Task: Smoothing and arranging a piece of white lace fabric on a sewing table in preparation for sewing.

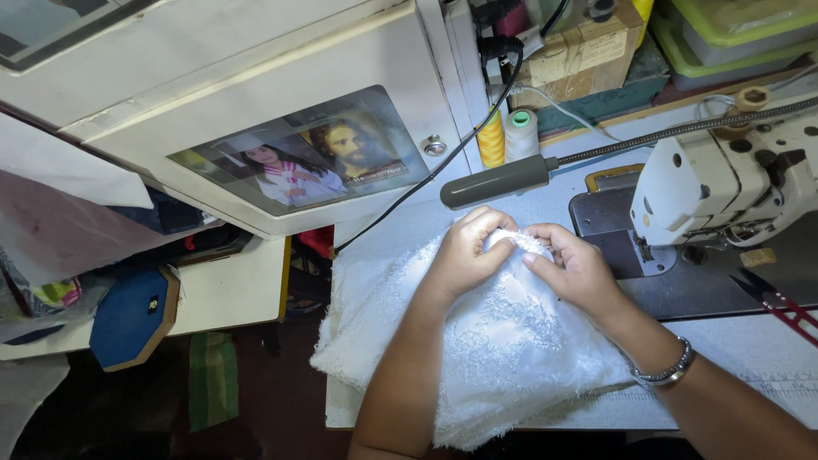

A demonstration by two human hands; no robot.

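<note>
- Far left, off my table: a blue hexagon-shaped board (132, 317) leans low beside a white shelf, with a green striped cloth (212, 377) hanging below it.
- Up top, a white cabinet door (256, 111) has two pictures (311, 158) stuck on it.
- My left hand (464, 251) is curled over the white lace fabric (503, 341), fingers pinching a bunched-up bit at the top — grasping the cloth.
- The fabric itself is piled on the near-left part of the sewing table (750, 341), spilling over the front edge.
- Behind my hands, a yellow thread cone (491, 140) and a white thread cone (520, 135) stand side by side, next to a grey lamp head (498, 181) on a flexible neck.
- My right hand (575, 268) meets the left one at that same bunch, thumb and fingers pinched on the lace. Silver bracelet (669, 368) on that wrist.
- Just right of my hands, the white sewing machine (724, 179) — well clear of the fabric.
- Far right edge: red-handled snips (780, 302) lying on the machine bed.
</note>
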